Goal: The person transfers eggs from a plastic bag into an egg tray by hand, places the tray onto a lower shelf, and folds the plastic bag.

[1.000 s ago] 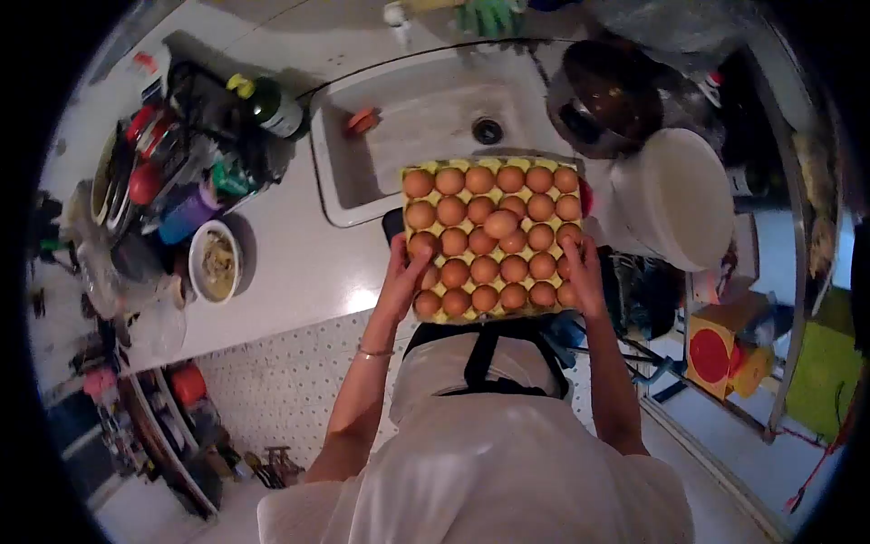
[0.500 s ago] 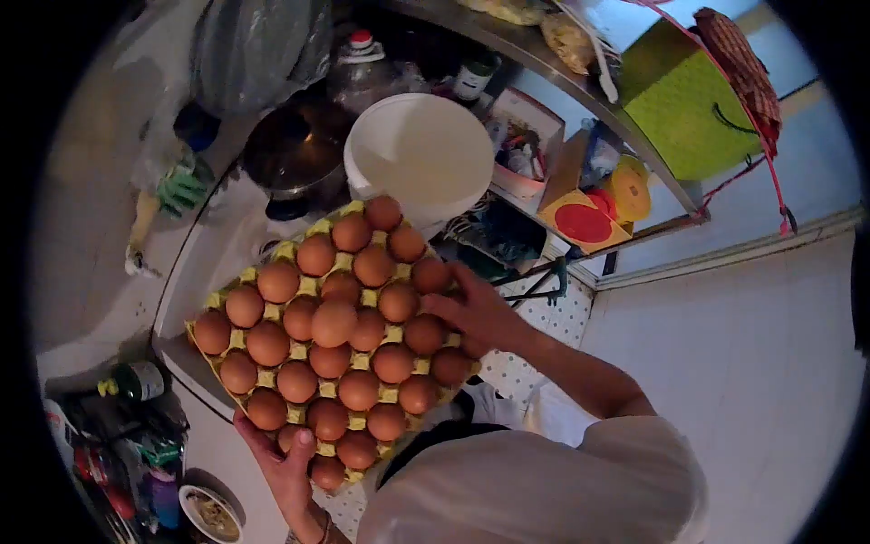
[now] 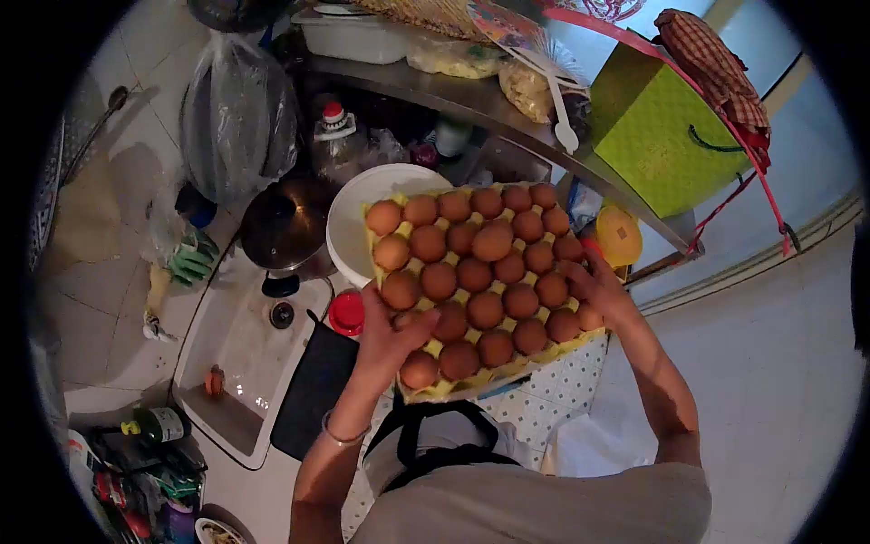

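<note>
A yellow egg tray (image 3: 507, 370), filled with brown eggs (image 3: 485, 310), is held up in front of me in both hands. One egg (image 3: 492, 242) sits higher than the others, resting on top of them. My left hand (image 3: 385, 340) grips the tray's left side, its thumb lying over the eggs near the front corner. On the opposite edge, my right hand (image 3: 598, 292) is closed around the side with fingers over the outer eggs. Behind the tray stands a white bucket (image 3: 349, 227), its right part hidden. The undersides of both grips are out of sight.
Left of me is a sink (image 3: 245, 344) with a black cloth item (image 3: 314, 390) and a red lid (image 3: 346, 313) beside it. A lidded pot (image 3: 288, 227) stands behind. Overhead runs a metal shelf (image 3: 435, 98) carrying a green bag (image 3: 666, 127). Bottles lie lower left.
The egg tray has moved right and upward with both hands, turning so its long edge is more level. It now overlaps the bucket, and the sink, black item and red lid have come into view.
</note>
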A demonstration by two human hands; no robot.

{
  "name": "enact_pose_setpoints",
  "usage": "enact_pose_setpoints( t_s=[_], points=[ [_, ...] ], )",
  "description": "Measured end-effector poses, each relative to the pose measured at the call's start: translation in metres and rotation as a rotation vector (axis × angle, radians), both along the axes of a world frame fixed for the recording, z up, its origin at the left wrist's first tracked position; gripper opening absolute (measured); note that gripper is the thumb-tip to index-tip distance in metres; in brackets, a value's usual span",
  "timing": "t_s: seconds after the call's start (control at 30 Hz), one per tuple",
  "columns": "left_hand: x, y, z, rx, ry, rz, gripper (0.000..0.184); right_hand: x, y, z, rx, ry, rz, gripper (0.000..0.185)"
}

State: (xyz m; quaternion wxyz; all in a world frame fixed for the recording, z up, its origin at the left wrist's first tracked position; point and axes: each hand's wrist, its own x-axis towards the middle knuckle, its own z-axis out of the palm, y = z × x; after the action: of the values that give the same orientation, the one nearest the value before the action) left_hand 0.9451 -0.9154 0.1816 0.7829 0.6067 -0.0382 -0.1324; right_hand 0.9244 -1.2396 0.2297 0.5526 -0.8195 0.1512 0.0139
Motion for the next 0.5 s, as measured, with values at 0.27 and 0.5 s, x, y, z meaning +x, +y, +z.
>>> enact_pose_setpoints(
  t_s=[0.27, 0.5],
  points=[
    [0.101, -0.066, 0.016, 0.066, -0.026, -0.024, 0.066, 0.076, -0.064, -0.037, 0.113, -0.055, -0.062, 0.052],
    [0.182, -0.087, 0.005, 0.088, -0.074, -0.069, 0.073, 0.123, -0.082, -0.058, 0.036, -0.188, -0.076, 0.044]
  ],
)
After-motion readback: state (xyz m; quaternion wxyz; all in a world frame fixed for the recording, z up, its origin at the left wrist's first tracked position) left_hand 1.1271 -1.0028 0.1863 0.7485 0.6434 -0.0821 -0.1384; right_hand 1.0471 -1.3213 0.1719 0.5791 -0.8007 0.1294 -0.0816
